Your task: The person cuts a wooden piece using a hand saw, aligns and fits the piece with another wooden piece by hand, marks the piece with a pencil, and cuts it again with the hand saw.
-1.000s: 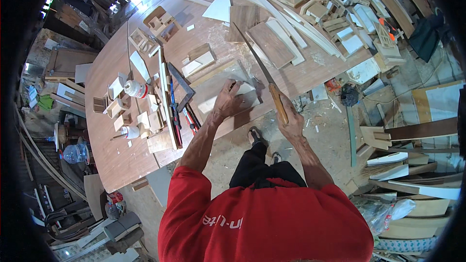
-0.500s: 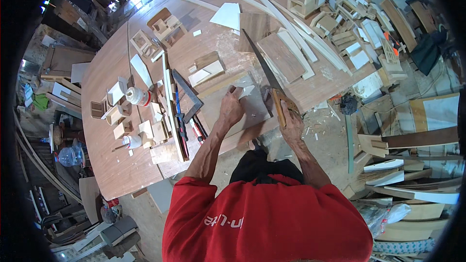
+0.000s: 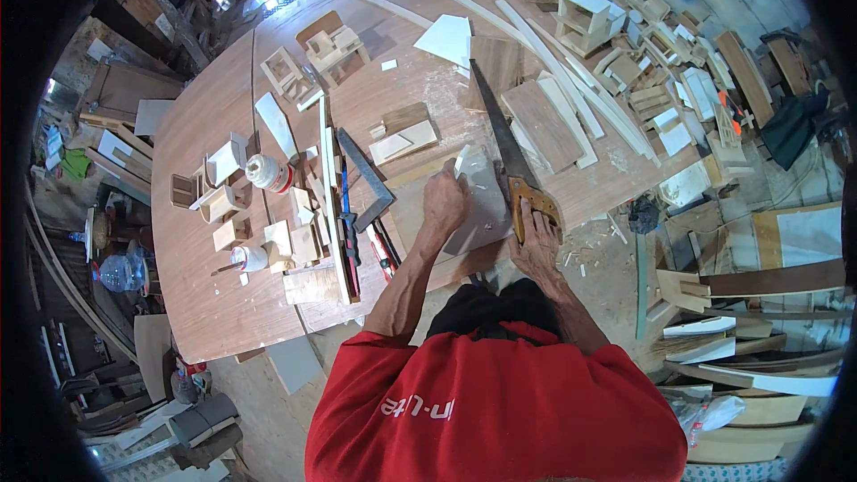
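My right hand (image 3: 537,245) has its fingers over the wooden handle of a handsaw (image 3: 500,129). The saw's broad side faces up, and its dark blade points away across the table toward a brown board (image 3: 494,67). To the left of it, my left hand (image 3: 445,203) is closed, pinching a small pale piece of wood (image 3: 462,159) that sticks up past the fingers. Under that hand lies a greyish flat board (image 3: 486,214) at the table's near edge. A dark try square (image 3: 368,180) rests left of my left hand.
On the table (image 3: 205,303) stand a glue bottle (image 3: 268,174), a white jar (image 3: 250,258) and small wooden furniture models (image 3: 334,47). Long pale strips (image 3: 553,71) lie at the far right. Wood offcuts (image 3: 687,125) pile up beyond the right edge.
The saw's handle has turned from edge-on to flatter, with my right hand's fingers more spread over it. The pale piece now stands up from my left fingers. The whole view has shifted slightly.
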Tool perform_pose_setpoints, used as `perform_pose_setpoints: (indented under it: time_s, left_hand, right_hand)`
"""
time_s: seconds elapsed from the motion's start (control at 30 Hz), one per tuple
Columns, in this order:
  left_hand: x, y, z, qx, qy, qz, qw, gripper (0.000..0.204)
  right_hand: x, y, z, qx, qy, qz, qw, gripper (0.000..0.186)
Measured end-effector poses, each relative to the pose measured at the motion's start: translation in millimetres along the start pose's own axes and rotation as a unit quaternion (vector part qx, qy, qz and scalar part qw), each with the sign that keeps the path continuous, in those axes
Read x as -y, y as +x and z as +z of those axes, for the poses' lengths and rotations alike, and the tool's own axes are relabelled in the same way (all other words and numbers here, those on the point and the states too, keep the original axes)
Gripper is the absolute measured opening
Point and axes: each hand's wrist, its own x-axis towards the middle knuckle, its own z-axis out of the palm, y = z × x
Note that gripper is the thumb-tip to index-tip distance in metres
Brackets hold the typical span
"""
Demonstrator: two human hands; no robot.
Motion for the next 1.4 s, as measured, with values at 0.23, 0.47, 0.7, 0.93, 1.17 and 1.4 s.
perform_pose_setpoints:
  time_s: [0.23,0.47,0.7,0.93,1.17,1.4]
  left_hand:
    - [9,-3,3,0.044,0.031,-0.015,0.998,0.028]
    - [11,-7,7,0.008,0.000,0.027,1.000,0.026]
    - [-17,6,-4,0.148,-0.365,-0.170,0.903,0.028]
    - [-22,16,-2,0.033,0.039,-0.021,0.998,0.020]
    - [-37,33,8,-0.011,0.160,-0.059,0.985,0.024]
    - [-54,36,1,0.022,0.153,-0.035,0.987,0.029]
  right_hand:
    - [2,2,9,0.002,0.003,-0.009,1.000,0.075]
    - [-9,59,-22,-0.045,0.052,0.064,0.996,0.056]
    - [-70,151,-31,0.037,-0.138,0.074,0.987,0.083]
    - [-73,150,-35,0.036,-0.061,0.092,0.993,0.076]
    - [7,89,-106,0.034,0.241,-0.003,0.970,0.057]
    - [-6,124,-115,0.082,0.154,0.164,0.971,0.056]
